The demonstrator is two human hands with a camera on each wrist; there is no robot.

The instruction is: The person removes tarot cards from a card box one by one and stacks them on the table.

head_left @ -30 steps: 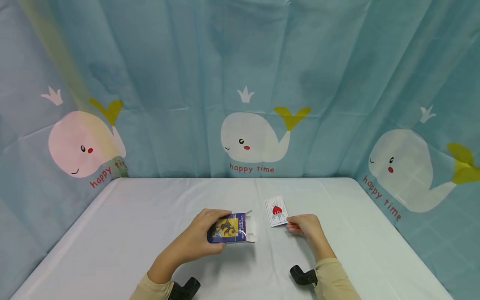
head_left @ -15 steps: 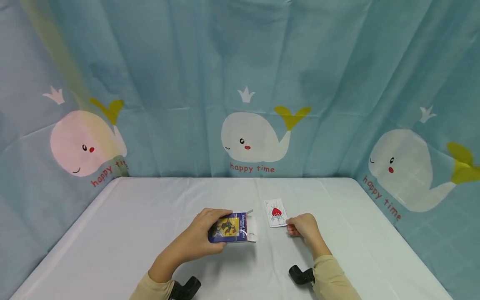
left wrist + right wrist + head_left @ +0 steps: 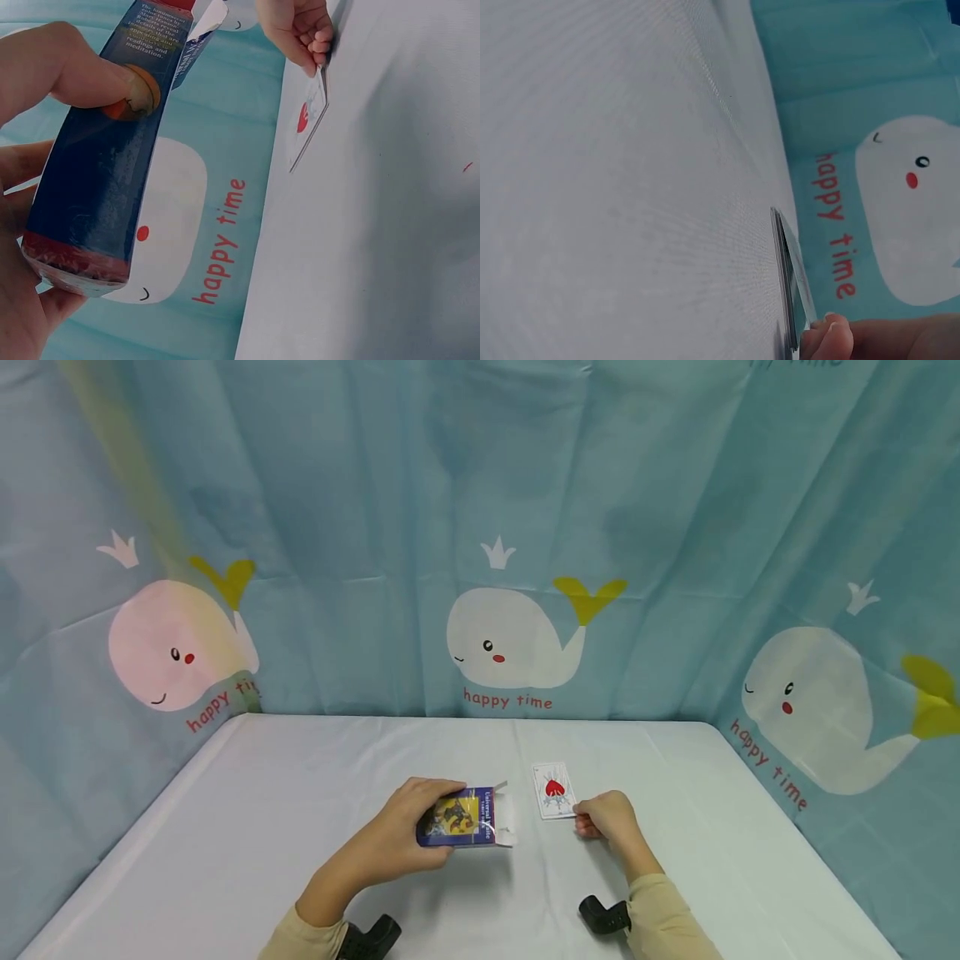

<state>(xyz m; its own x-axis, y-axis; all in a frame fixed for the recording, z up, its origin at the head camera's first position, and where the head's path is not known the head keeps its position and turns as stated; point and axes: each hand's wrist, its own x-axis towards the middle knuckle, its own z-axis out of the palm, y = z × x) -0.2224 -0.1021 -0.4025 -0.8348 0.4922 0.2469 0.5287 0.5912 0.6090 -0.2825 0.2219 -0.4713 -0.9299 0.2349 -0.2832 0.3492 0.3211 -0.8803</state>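
My left hand (image 3: 397, 831) grips a blue tarot card box (image 3: 457, 817) by its closed end, thumb on one narrow side. The box is held above the table, its flap (image 3: 505, 831) open towards the right. Farther right, my right hand (image 3: 609, 818) pinches the near right corner of a white playing card (image 3: 555, 789) with a red heart-like figure. From the right wrist view, this card (image 3: 801, 274) is bent up at the fingers (image 3: 832, 341), above a thin dark-edged stack (image 3: 783, 277) lying on the table. The inside of the box is hidden.
A white cloth (image 3: 262, 810) covers the table. Behind it and at both sides hangs a blue-green curtain (image 3: 360, 635) printed with whales. A black wrist device (image 3: 371, 937) is on the left forearm and another black device (image 3: 602, 917) on the right.
The far end of the card has come down slightly, and the right hand has shifted a little with it. The left hand and the box stay nearly still; the head view tilts slightly.
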